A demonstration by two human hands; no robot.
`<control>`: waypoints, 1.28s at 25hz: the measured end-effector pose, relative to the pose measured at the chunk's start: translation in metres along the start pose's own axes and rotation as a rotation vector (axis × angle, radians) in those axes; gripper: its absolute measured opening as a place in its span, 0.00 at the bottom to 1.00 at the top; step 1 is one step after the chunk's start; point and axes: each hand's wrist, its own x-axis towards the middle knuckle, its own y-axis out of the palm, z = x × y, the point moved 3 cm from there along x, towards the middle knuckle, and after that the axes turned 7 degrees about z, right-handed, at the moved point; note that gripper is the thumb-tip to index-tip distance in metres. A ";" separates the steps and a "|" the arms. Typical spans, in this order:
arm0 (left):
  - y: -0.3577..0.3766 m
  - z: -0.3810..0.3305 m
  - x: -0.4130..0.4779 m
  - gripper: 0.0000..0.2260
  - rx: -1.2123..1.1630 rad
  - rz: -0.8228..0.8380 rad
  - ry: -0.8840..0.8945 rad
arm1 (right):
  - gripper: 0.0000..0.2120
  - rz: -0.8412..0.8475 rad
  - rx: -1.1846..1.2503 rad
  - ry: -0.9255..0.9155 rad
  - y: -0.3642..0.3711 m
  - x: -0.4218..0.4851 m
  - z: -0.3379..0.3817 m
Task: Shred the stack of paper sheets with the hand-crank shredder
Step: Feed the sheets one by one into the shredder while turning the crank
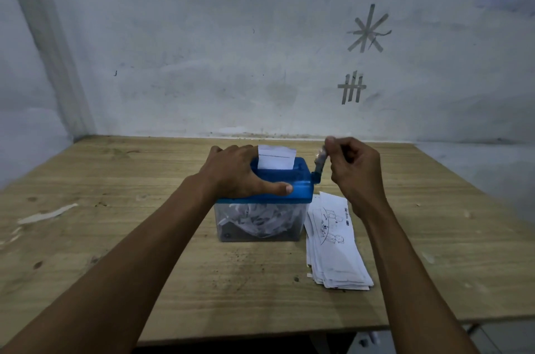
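Forearms [144, 252] reach in: left hand [237, 171] grips the shredder [301, 188] to steady it while right hand [354, 168] pinches the crank [320, 162], stack [335, 243] waiting alongside

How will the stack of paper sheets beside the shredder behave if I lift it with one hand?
The stack of paper sheets lies fanned, edges uneven, so sheets would probably slide apart. They look thin and long, so likely floppy and light.
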 end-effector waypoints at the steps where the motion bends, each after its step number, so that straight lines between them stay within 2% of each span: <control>1: 0.001 0.001 0.000 0.36 -0.002 0.000 0.014 | 0.14 0.006 -0.018 0.035 0.004 0.012 -0.002; 5: 0.002 0.006 0.002 0.34 -0.024 -0.034 0.056 | 0.21 0.071 -0.076 0.268 0.012 0.045 -0.034; 9: 0.003 0.005 0.006 0.37 -0.014 -0.053 0.043 | 0.14 0.197 -0.081 0.488 0.020 0.040 -0.074; 12: 0.006 0.006 0.007 0.44 0.010 -0.061 -0.011 | 0.14 0.192 -0.151 0.545 0.023 0.026 -0.087; 16: 0.009 0.004 0.004 0.46 0.028 -0.064 -0.024 | 0.15 0.243 -0.327 0.543 0.019 -0.018 -0.081; 19: 0.006 0.001 0.006 0.44 0.029 -0.062 -0.023 | 0.19 0.191 -0.374 0.407 0.002 -0.054 -0.050; 21: 0.004 0.000 0.006 0.41 0.032 -0.044 -0.008 | 0.15 0.131 -0.282 0.271 -0.008 -0.062 -0.020; 24: 0.003 0.001 0.004 0.39 0.044 -0.010 0.025 | 0.01 0.091 -0.049 0.128 -0.009 -0.052 0.007; 26: 0.005 0.002 0.003 0.40 0.059 0.004 0.050 | 0.04 0.032 -0.094 0.058 -0.006 -0.034 0.010; 29: 0.004 0.003 0.004 0.42 0.065 -0.001 0.055 | 0.12 0.056 -0.059 0.128 -0.001 0.003 0.006; 32: 0.002 0.005 0.006 0.42 0.070 -0.011 0.046 | 0.16 0.107 0.013 0.229 0.004 0.024 -0.006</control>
